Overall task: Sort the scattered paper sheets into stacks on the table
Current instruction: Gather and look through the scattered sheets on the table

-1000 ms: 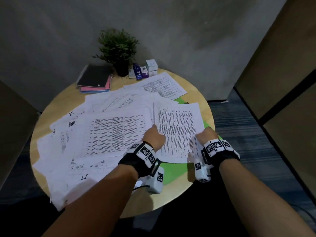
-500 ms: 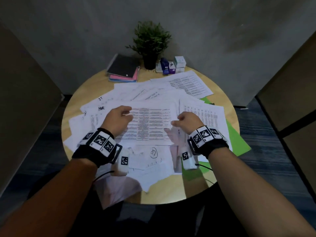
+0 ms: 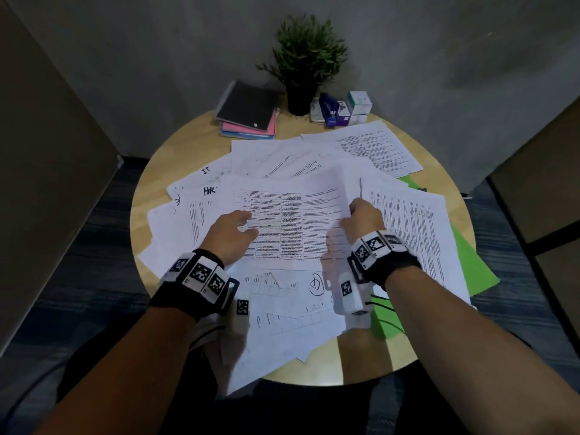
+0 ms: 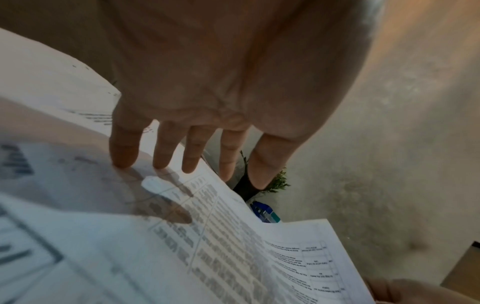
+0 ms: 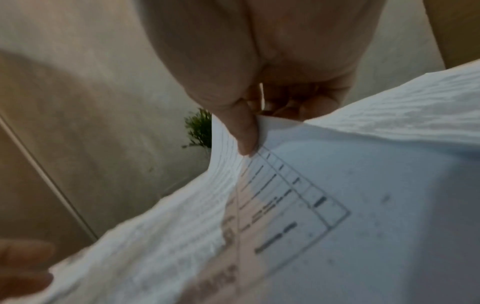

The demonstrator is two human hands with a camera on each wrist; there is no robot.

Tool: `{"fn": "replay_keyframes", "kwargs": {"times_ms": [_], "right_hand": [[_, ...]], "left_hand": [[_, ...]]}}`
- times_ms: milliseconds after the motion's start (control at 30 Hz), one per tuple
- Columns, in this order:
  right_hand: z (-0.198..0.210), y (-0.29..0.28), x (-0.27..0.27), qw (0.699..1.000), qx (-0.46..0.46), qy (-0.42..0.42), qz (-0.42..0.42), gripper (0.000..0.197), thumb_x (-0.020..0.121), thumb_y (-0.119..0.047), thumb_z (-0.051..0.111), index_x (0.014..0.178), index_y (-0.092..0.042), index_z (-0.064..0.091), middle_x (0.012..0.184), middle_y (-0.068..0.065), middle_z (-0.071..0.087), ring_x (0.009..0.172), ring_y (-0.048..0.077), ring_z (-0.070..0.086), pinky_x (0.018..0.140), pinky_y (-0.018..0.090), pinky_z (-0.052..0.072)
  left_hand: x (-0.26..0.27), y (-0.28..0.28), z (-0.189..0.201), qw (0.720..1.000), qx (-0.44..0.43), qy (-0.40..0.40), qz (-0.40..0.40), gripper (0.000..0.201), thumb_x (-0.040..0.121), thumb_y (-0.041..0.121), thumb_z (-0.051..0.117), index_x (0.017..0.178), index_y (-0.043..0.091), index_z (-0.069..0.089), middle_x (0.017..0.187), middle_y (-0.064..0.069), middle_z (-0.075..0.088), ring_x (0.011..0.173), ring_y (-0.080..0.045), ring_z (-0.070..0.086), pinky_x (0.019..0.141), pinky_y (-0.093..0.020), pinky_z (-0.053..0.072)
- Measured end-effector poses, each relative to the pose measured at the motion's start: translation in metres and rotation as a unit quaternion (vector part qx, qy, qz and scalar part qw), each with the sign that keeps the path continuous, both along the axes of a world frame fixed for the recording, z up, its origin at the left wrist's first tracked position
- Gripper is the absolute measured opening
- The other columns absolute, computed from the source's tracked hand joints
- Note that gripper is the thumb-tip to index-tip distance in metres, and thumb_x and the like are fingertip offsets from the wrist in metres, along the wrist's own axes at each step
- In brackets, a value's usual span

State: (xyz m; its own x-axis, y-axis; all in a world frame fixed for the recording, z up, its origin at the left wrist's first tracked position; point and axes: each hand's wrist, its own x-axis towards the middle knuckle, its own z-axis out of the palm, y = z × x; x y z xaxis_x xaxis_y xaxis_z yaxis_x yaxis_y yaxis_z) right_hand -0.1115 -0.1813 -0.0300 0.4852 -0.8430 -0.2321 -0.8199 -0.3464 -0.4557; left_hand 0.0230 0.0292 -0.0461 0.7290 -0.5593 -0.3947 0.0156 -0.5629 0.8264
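Many white printed sheets lie scattered and overlapping across the round wooden table (image 3: pixel 405 356). On top in the middle is a sheet with a printed table (image 3: pixel 295 224). My right hand (image 3: pixel 357 215) pinches that sheet's right edge between thumb and curled fingers and lifts it, so the edge curls up; the right wrist view shows the thumb (image 5: pixel 246 133) on the paper (image 5: pixel 324 205). My left hand (image 3: pixel 232 227) lies over the sheet's left part with fingers straight and spread; the left wrist view shows its fingertips (image 4: pixel 122 158) touching the sheet (image 4: pixel 233 236). Another printed sheet (image 3: pixel 411 227) lies to the right.
At the back stand a potted plant (image 3: pixel 309 58), a pile of notebooks (image 3: pixel 248 111) and small boxes with a blue stapler (image 3: pixel 342 108). A green folder (image 3: pixel 470 265) sticks out under the sheets at the right. Sheets hang over the near table edge (image 3: pixel 260 356).
The right hand has pinched and raised the tabled sheet's right edge. The left hand has moved right onto the sheet and spread its fingers flat.
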Motion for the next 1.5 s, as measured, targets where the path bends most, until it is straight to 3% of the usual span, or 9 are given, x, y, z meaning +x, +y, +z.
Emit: {"fn": "replay_keyframes", "kwargs": {"times_ms": [133,233,367,567,700,1000,1133,1267,1500], "right_hand": [[0.038,-0.007,-0.004,0.994,-0.043,-0.087,0.053,0.014,0.09,-0.012,0.062,0.08,-0.015,0.052,0.082,0.007,0.055,0.077,0.022,0.05,0.066,0.024,0.034],[0.081,-0.008,-0.004,0.982,-0.096,-0.114,0.118,0.013,0.092,-0.017,0.06,0.08,-0.016,0.054,0.08,0.004,0.056,0.079,0.022,0.049,0.066,0.027,0.032],[0.131,0.0,0.001,0.961,-0.087,-0.147,0.217,0.013,0.094,-0.024,0.058,0.09,-0.013,0.064,0.088,0.004,0.065,0.082,0.021,0.059,0.075,0.031,0.047],[0.143,0.007,0.027,0.938,-0.12,-0.156,0.286,0.022,0.092,-0.027,0.061,0.089,-0.006,0.064,0.08,0.011,0.062,0.073,0.016,0.054,0.07,0.031,0.045],[0.122,0.005,0.038,0.953,-0.116,-0.207,0.188,0.028,0.09,-0.037,0.061,0.108,-0.015,0.063,0.098,-0.003,0.061,0.089,0.012,0.054,0.077,0.025,0.04],[0.031,-0.002,0.032,0.991,-0.006,0.112,0.07,0.056,0.08,-0.049,0.071,0.106,-0.002,0.055,0.117,0.016,0.062,0.094,0.027,0.059,0.074,0.027,0.043],[0.005,0.013,0.035,0.976,-0.04,0.211,0.042,0.088,0.071,-0.059,0.073,0.13,-0.004,0.039,0.13,0.014,0.05,0.121,0.032,0.048,0.103,0.04,0.038],[-0.005,0.012,0.04,0.976,-0.042,0.213,0.006,0.096,0.065,-0.058,0.078,0.132,-0.006,0.034,0.132,0.016,0.044,0.126,0.032,0.041,0.104,0.041,0.034],[0.032,-0.017,0.028,0.997,-0.016,0.001,0.074,0.006,0.092,-0.013,0.059,0.096,-0.01,0.061,0.1,0.008,0.063,0.103,0.029,0.057,0.078,0.03,0.042]], "left_hand": [[0.004,0.001,0.007,0.999,-0.045,0.003,0.014,0.046,0.089,0.022,0.065,0.132,0.028,0.05,0.142,-0.008,0.045,0.126,-0.026,0.048,0.105,-0.05,0.042],[0.007,0.002,0.024,0.988,-0.072,-0.136,0.031,0.062,0.09,0.02,0.065,0.144,0.028,0.037,0.151,-0.003,0.035,0.136,-0.022,0.038,0.111,-0.047,0.036],[0.008,0.013,0.051,0.969,-0.137,-0.205,0.03,0.083,0.083,0.02,0.074,0.149,0.032,0.025,0.154,0.006,0.032,0.139,-0.012,0.032,0.111,-0.03,0.028],[0.011,0.029,0.062,0.98,-0.108,-0.168,0.005,0.021,0.09,0.009,0.064,0.111,0.009,0.066,0.079,0.008,0.062,0.067,-0.002,0.054,0.056,-0.014,0.043],[0.027,0.042,0.055,0.967,-0.119,-0.176,0.142,0.02,0.093,0.009,0.06,0.11,0.015,0.067,0.093,0.001,0.065,0.076,-0.012,0.058,0.059,-0.011,0.043],[0.051,0.056,0.042,0.945,-0.131,-0.15,0.26,0.028,0.092,0.015,0.063,0.117,0.003,0.066,0.099,-0.005,0.067,0.09,-0.023,0.065,0.08,-0.031,0.05],[0.052,0.051,0.04,0.948,-0.145,-0.121,0.255,0.029,0.092,0.016,0.063,0.12,0.01,0.066,0.101,-0.003,0.069,0.089,-0.021,0.066,0.083,-0.032,0.05],[0.052,0.048,0.04,0.952,-0.138,-0.122,0.246,0.028,0.092,0.017,0.063,0.118,0.008,0.066,0.099,-0.003,0.068,0.087,-0.021,0.065,0.079,-0.028,0.047],[0.053,0.05,0.04,0.966,-0.149,-0.101,0.185,0.025,0.094,0.018,0.061,0.118,0.013,0.066,0.089,0.005,0.067,0.078,-0.008,0.063,0.076,-0.028,0.049]]}}
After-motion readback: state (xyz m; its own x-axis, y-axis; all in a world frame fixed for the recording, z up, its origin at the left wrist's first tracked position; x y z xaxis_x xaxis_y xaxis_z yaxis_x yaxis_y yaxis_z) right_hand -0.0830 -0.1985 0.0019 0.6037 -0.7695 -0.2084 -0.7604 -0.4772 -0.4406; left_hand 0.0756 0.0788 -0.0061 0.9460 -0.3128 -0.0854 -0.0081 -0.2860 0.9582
